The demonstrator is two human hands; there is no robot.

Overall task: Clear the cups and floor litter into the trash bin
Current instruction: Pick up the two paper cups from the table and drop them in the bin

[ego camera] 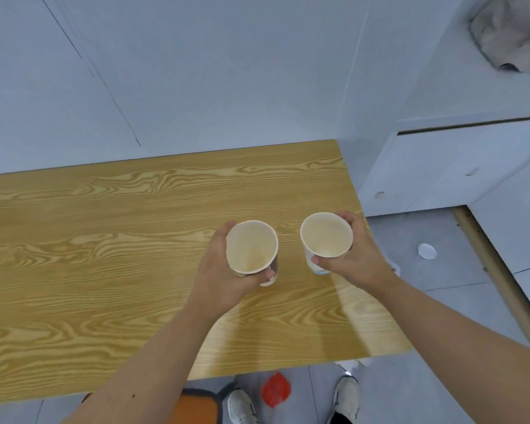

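Observation:
Two empty white paper cups are upright over the wooden table. My left hand wraps around the left cup. My right hand grips the right cup near its rim. Whether the cup bases rest on the tabletop cannot be told. On the grey floor, a red crumpled piece of litter lies between my shoes, and a round white piece lies to the right of the table. No trash bin is in view.
The table stands against a white wall. A white cabinet is at the right, with a wooden strip along the floor. An orange seat sits below the table's near edge. My shoes are on the floor.

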